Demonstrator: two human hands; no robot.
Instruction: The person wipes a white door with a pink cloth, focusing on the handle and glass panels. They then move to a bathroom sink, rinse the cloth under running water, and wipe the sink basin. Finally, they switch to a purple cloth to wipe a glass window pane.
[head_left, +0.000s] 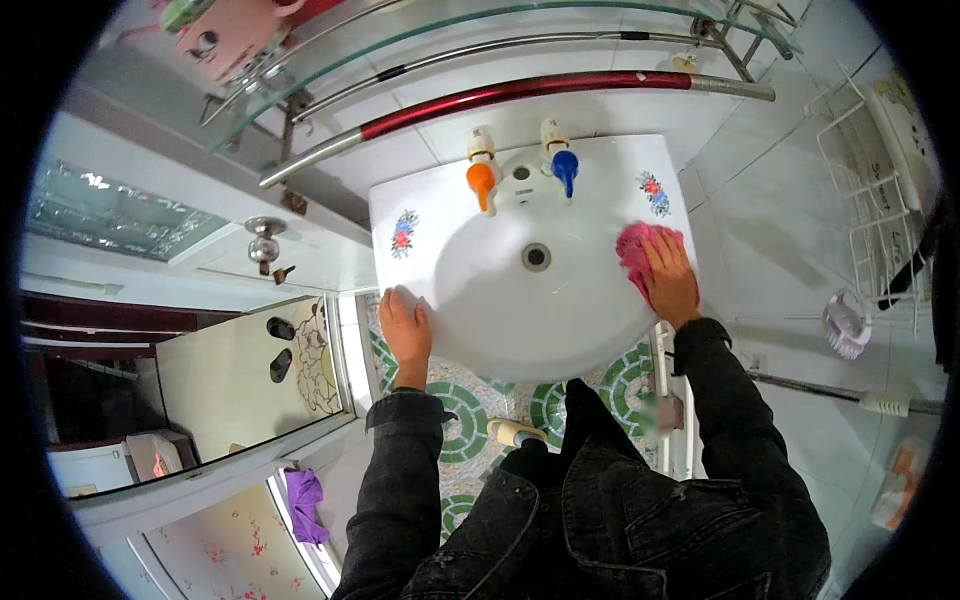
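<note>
A white ceramic washbasin (487, 315) with floral decals stands before me. On its right rim my right hand (667, 277) presses a crumpled pink cloth (636, 251) flat under the fingers. My left hand (405, 328) rests on the basin's left front edge, holding nothing, the thumb apart from the other fingers. Two taps sit at the back, one with an orange handle (481, 185) and one with a blue handle (565, 171). The round drain (536, 257) is uncovered in the middle of the bowl.
Above the taps runs a red-and-silver towel bar (525, 96) below a glass shelf (450, 24) bearing a pink cup (229, 41). A door with a metal knob (263, 246) is at left. White wire rack (855, 180) and lilac brush (847, 322) hang right. A purple cloth (304, 506) hangs lower left.
</note>
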